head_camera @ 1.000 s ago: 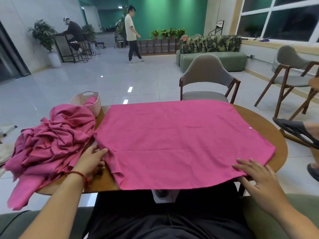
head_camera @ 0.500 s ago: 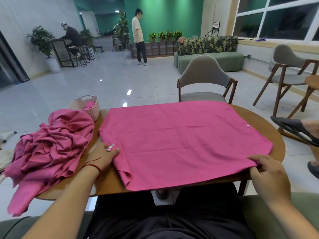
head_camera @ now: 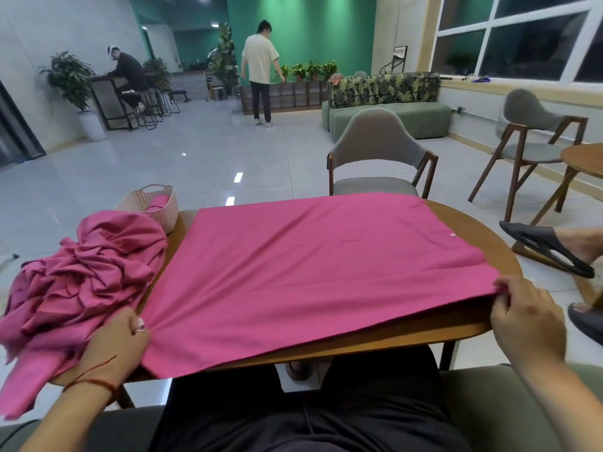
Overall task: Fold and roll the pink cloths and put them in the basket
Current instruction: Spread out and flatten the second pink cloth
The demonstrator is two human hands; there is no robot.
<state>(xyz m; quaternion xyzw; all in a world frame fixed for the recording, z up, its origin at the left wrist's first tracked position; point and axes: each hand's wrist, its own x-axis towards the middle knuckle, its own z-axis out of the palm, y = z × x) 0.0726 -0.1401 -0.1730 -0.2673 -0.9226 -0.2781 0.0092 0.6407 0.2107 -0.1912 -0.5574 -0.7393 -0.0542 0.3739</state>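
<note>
As things lie on the bench [head_camera: 375,334], left to right: a crumpled pile of pink cloths [head_camera: 81,282] sits on the left end and hangs over the edge. Just behind it stands the basket [head_camera: 163,214], with one rolled pink cloth [head_camera: 159,201] inside. My left hand [head_camera: 114,344], fingers curled, grips the near-left corner of the spread pink cloth [head_camera: 310,265] beside the pile; the fabric gathers into creases there. The cloth lies flat over most of the bench. My right hand [head_camera: 525,321] pinches the near-right corner, which is raised slightly off the bench edge.
</note>
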